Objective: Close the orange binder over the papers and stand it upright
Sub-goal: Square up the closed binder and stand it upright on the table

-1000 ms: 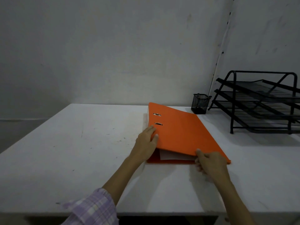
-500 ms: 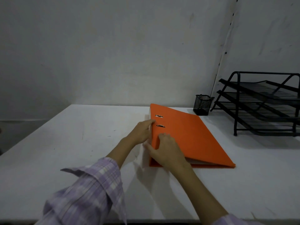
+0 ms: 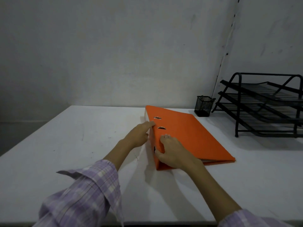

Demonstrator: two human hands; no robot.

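The orange binder [image 3: 190, 135] lies flat on the white table [image 3: 65, 145], its cover closed over the papers; a thin white edge of paper [image 3: 211, 160] shows at the near right corner. My left hand [image 3: 139, 134] presses against the spine on the binder's left side, fingertips touching the top edge. My right hand [image 3: 172, 152] grips the spine's near end, thumb on the side by the finger hole and fingers over the cover.
A black mesh pen cup [image 3: 203, 106] stands behind the binder by the wall. A black three-tier wire paper tray [image 3: 265, 104] occupies the table's right rear. The grey wall runs close behind the table.
The cover has come down flat over the papers. My right hand moved from the near right corner to the spine's near end. My left hand slid along the spine.
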